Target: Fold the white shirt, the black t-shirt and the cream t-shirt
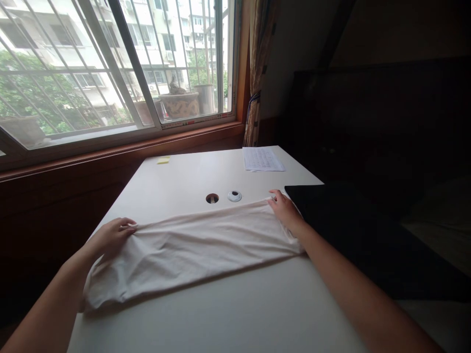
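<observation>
A pale, wrinkled cloth (206, 245) lies in a long folded strip across the white table (228, 314). At its far left corner, my left hand (114, 235) pinches the edge between thumb and fingers. My right hand (285, 208) grips the far edge near the right end. Between the two hands the far edge runs fairly straight, while the near edge rests on the tabletop. The left end of the cloth droops in loose folds below my left wrist.
Beyond the cloth are a round hole (212, 198) and a white ring-shaped cap (234, 196). Printed papers (263, 159) and yellow sticky notes (163, 160) lie near the far edge. Dark fabric (353, 235) covers the right side. A barred window (121, 63) and curtain (253, 113) stand behind.
</observation>
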### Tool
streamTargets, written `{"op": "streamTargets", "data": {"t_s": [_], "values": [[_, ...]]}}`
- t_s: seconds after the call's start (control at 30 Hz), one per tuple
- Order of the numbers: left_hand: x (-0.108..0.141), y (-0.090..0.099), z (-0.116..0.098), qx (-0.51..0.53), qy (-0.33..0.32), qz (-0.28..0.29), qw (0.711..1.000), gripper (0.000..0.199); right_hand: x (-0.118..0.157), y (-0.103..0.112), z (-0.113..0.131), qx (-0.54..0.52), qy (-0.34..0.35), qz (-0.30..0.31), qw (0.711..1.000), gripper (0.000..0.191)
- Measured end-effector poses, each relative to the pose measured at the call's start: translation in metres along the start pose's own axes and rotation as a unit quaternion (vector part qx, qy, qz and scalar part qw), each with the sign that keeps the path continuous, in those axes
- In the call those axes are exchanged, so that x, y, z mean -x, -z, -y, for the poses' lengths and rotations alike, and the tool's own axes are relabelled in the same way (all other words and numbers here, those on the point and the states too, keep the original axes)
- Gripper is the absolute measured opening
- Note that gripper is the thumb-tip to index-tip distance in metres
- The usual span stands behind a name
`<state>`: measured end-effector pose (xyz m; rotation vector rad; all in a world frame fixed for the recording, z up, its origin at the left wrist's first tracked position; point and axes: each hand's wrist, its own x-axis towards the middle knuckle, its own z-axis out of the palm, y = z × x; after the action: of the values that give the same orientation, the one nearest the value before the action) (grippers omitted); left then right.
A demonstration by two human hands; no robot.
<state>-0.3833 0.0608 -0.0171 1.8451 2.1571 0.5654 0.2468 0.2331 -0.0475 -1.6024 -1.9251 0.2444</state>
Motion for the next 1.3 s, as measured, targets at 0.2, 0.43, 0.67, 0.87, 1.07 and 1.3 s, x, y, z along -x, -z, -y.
{"op": "streamTargets", "data": {"t_s": [0.2, 0.43, 0.67, 0.87, 1.07, 1.3], "values": [[-0.003, -0.028, -0.048, -0.129, -0.177, -0.077, 0.973, 0.051, -0.002, 0.0, 0.008, 0.099, 0.027, 0.009, 0.995, 0.043], [0.018, -0.093, -0.123, -0.199, -0.219, 0.0, 0.955, 0.056, -0.01, 0.011, 0.016, 0.14, 0.001, 0.016, 0.99, 0.047], [0.024, -0.095, -0.113, -0.202, -0.168, 0.003, 0.965, 0.057, 0.012, 0.028, 0.011, 0.113, -0.016, 0.066, 0.991, 0.031], [0.028, -0.085, -0.103, -0.174, -0.159, 0.04, 0.971, 0.06, 0.062, 0.043, 0.01, 0.087, 0.031, 0.097, 0.991, 0.035], [0.008, -0.076, -0.115, -0.15, -0.171, 0.016, 0.974, 0.053, 0.112, 0.059, 0.012, 0.015, 0.058, 0.061, 0.996, 0.025], [-0.052, -0.107, -0.224, -0.065, -0.244, -0.021, 0.967, 0.03, 0.127, 0.057, 0.006, -0.042, -0.031, 0.031, 0.998, 0.032]]}}
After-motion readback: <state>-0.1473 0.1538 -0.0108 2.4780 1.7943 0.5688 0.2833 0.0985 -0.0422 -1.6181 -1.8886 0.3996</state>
